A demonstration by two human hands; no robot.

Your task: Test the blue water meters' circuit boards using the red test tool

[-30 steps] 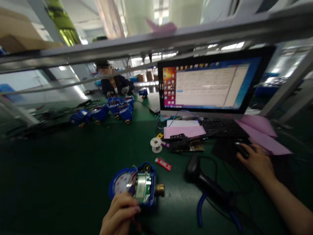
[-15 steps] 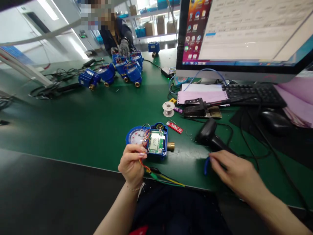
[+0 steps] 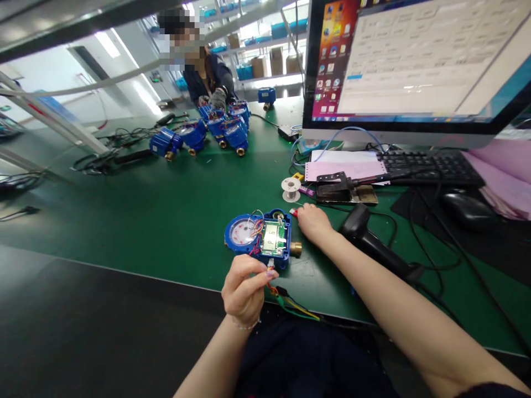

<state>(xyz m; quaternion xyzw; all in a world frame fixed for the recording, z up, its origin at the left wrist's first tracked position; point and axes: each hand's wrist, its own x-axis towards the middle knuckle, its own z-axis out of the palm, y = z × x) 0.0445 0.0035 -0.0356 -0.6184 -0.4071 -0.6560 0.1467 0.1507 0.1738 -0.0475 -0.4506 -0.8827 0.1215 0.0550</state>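
My left hand (image 3: pixel 244 290) pinches a small white wire connector (image 3: pixel 271 264) with coloured leads, just off the near edge of an opened blue water meter (image 3: pixel 286 255). A lit circuit board with a small display (image 3: pixel 271 236) shows inside the meter, and its round dial (image 3: pixel 243 232) is at the left; a brass fitting (image 3: pixel 296 249) points right. Beyond the meter, my right hand (image 3: pixel 314 224) has its fingers closed over a red-and-white strip (image 3: pixel 293 212), mostly hidden by them. Under my right forearm, a bit of a blue object (image 3: pixel 353 290) shows.
A solder spool (image 3: pixel 291 189) stands behind the meter. To the right lie a black barcode scanner (image 3: pixel 375 240), a soldering iron stand (image 3: pixel 332 188), a keyboard (image 3: pixel 431 166) and cables. Several blue meters (image 3: pixel 234 135) are grouped at the back, where a co-worker's gloved hand (image 3: pixel 218 98) rests.
My right hand has let go of the blue object and reached forward and left to the red-and-white strip. My left hand has moved right along the meter's near edge; the display reading differs.
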